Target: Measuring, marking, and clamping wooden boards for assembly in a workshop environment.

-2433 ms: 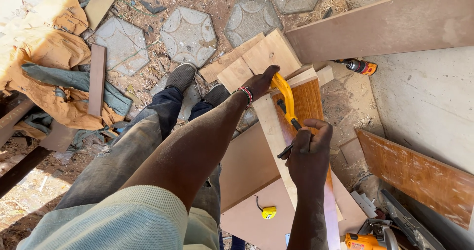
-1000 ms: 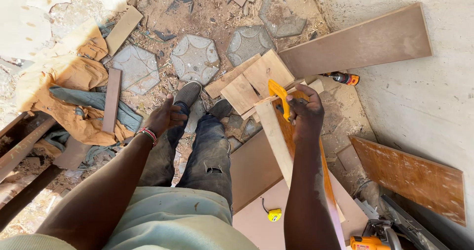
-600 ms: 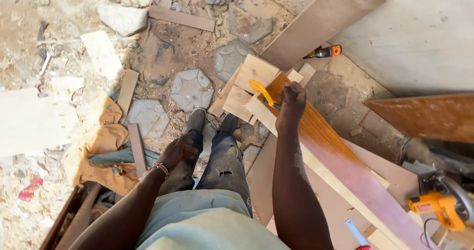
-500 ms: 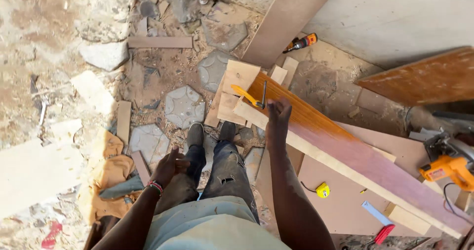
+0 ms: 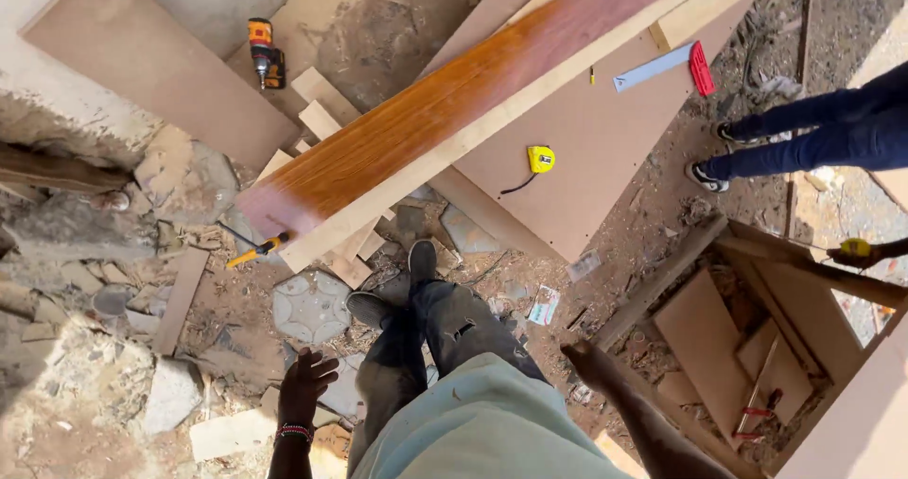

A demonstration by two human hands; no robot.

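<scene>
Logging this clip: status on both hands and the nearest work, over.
Left hand open, empty. Right hand empty, hanging free. Yellow-handled screwdriver on the ground by the varnished plank. Another person's legs nearby.

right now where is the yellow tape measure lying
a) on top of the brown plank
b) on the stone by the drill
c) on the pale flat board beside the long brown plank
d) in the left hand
c: the yellow tape measure lies on the pale flat board, just off the edge of the long brown plank; both the left hand and the right hand are empty.
</scene>
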